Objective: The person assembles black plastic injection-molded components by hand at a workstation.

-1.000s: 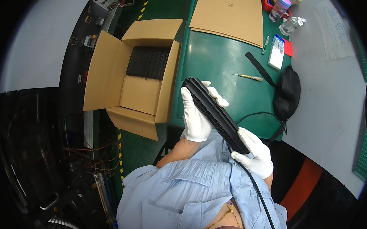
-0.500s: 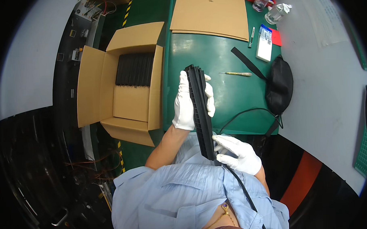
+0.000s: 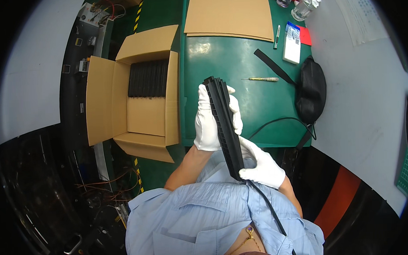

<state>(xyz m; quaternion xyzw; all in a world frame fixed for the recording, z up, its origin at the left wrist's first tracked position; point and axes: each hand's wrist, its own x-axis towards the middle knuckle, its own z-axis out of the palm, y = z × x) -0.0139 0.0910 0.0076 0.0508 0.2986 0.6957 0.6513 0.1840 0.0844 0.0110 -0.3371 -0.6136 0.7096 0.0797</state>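
A bundle of long black ribbed plastic strips [image 3: 225, 126] is held lengthwise in front of my body, with its near end close to my shirt. My left hand [image 3: 206, 123], in a white glove, wraps around the bundle's far half; its fingertips come out on the right side. On the right side of the near half, my gloved right hand [image 3: 264, 167] grips the strips, thumb by the near end and fingers partly hidden behind them. A black cord [image 3: 268, 206] runs over my shirt from near that end.
Left of the green table [image 3: 202, 64] stands an open cardboard box [image 3: 145, 115] with a row of similar black strips [image 3: 148, 78]. Cardboard sheets [image 3: 229, 14], a thin tool [image 3: 263, 79], a black pouch [image 3: 311, 90], a white packet [image 3: 292, 48] and a foil-topped jar [image 3: 304, 9] lie on the table.
My right hand has slid a little up along the bundle and closed more firmly against its side. The bundle and my left hand have shifted slightly toward me.
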